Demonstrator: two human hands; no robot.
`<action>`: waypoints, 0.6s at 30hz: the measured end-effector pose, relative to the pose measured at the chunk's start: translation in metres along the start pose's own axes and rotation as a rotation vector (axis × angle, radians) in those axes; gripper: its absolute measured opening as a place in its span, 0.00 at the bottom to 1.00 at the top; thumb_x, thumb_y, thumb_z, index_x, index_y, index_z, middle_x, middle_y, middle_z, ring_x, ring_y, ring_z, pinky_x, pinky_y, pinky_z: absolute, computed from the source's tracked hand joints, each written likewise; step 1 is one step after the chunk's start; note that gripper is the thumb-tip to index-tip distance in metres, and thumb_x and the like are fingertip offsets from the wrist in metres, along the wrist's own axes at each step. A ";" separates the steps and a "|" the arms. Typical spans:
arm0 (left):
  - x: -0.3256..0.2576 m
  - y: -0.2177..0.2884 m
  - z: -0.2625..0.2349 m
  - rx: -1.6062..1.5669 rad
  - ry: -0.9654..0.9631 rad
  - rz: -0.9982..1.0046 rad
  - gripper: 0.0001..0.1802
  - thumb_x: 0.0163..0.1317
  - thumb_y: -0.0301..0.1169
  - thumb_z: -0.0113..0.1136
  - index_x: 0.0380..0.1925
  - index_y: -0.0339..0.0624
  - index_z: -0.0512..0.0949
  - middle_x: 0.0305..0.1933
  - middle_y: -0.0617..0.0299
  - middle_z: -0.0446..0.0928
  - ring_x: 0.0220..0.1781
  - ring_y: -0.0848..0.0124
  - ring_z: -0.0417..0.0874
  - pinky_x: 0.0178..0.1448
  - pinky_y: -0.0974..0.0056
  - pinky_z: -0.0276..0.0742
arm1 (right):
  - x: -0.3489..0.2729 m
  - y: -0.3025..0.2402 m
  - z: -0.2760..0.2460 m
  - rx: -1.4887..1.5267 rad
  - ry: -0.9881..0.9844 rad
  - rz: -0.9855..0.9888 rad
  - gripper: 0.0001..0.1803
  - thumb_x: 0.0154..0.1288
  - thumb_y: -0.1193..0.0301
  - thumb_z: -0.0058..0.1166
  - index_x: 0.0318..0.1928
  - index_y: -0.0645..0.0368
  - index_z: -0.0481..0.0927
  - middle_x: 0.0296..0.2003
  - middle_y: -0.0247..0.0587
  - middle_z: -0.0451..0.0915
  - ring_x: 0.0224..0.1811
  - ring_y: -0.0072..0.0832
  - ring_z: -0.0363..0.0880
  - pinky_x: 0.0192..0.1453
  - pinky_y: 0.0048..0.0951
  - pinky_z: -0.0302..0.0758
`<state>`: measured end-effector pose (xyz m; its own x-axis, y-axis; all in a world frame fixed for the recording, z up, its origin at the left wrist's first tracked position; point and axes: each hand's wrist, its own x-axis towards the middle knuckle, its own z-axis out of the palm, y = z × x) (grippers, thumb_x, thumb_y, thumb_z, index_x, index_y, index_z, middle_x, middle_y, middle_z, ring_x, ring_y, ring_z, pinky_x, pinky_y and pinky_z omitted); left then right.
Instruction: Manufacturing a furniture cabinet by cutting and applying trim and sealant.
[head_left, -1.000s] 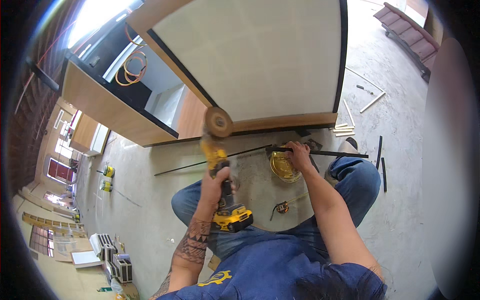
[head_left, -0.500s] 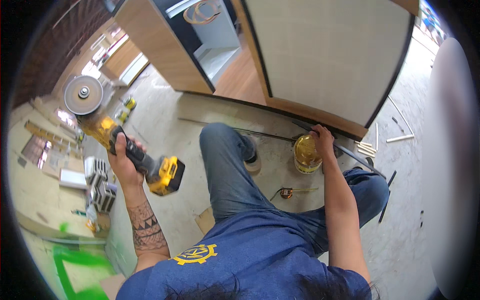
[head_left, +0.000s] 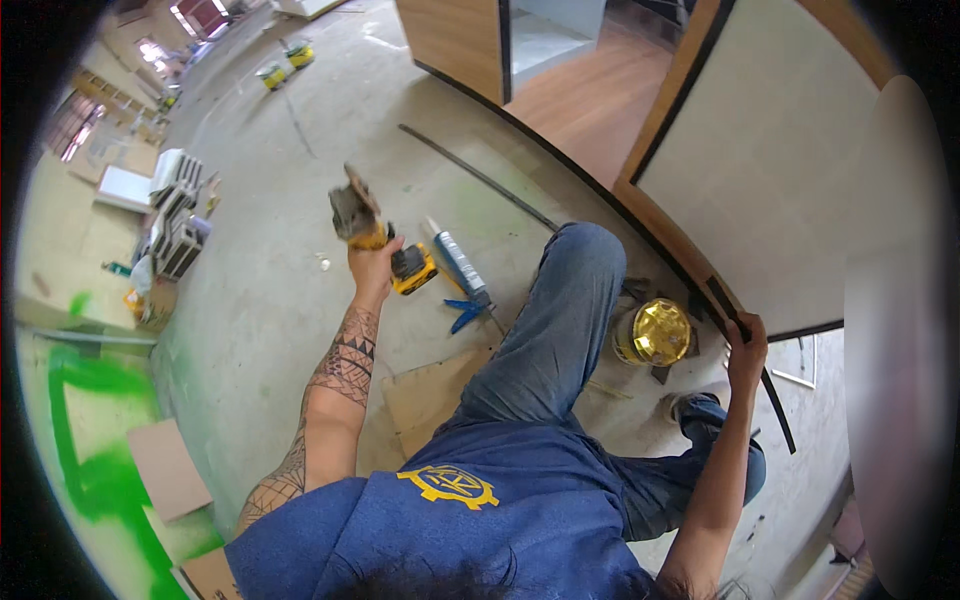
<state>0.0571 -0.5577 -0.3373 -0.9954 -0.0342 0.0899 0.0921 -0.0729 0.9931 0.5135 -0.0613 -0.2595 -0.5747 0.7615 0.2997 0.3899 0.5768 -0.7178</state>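
My left hand [head_left: 372, 266] grips a yellow and black cordless angle grinder [head_left: 382, 238] and holds it out to my left above the concrete floor, its disc end pointing away from me. My right hand [head_left: 746, 346] is closed on a thin black strip [head_left: 745, 345] that runs along the lower edge of a large white panel with wooden trim [head_left: 770, 170]. A shiny gold tin [head_left: 655, 332] stands on the floor between my bent knee and the panel. I sit on the floor in jeans and a blue shirt.
A caulking gun with a blue handle [head_left: 462, 275] lies just right of the grinder. A long dark strip [head_left: 480, 178] lies on the floor by an open wooden cabinet [head_left: 470, 40]. Cardboard pieces [head_left: 430, 395] sit under my leg. White grilles [head_left: 175, 215] are stacked at the left.
My view has swung further left. My left arm has stretched out and lowered the grinder toward the floor near the caulking gun. My right hand stays on the black strip at the panel.
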 end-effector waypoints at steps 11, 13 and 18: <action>-0.018 -0.176 -0.069 0.383 0.231 -0.044 0.37 0.53 0.33 0.83 0.61 0.29 0.78 0.63 0.49 0.83 0.61 0.57 0.84 0.67 0.53 0.78 | -0.081 -0.118 -0.126 -0.276 0.452 -0.255 0.14 0.58 0.82 0.74 0.45 0.64 0.86 0.41 0.42 0.83 0.46 0.34 0.83 0.52 0.31 0.80; -0.015 -0.157 -0.060 0.492 0.316 -0.177 0.36 0.55 0.35 0.82 0.61 0.29 0.78 0.63 0.48 0.83 0.60 0.56 0.85 0.67 0.52 0.79 | -0.058 -0.140 -0.128 -0.326 0.445 -0.245 0.14 0.58 0.82 0.74 0.44 0.63 0.86 0.40 0.42 0.83 0.45 0.35 0.82 0.51 0.32 0.80; -0.029 -0.164 -0.062 0.526 0.250 -0.120 0.37 0.58 0.41 0.80 0.61 0.27 0.77 0.64 0.46 0.82 0.61 0.55 0.85 0.65 0.53 0.80 | -0.045 -0.139 -0.104 -0.365 0.455 -0.200 0.13 0.58 0.80 0.74 0.44 0.61 0.87 0.41 0.43 0.85 0.46 0.37 0.82 0.52 0.36 0.79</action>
<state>0.0724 -0.6064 -0.5071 -0.9556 -0.2943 0.0176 -0.1099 0.4107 0.9051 0.5603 -0.1450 -0.1075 -0.3291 0.6316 0.7020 0.5734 0.7243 -0.3829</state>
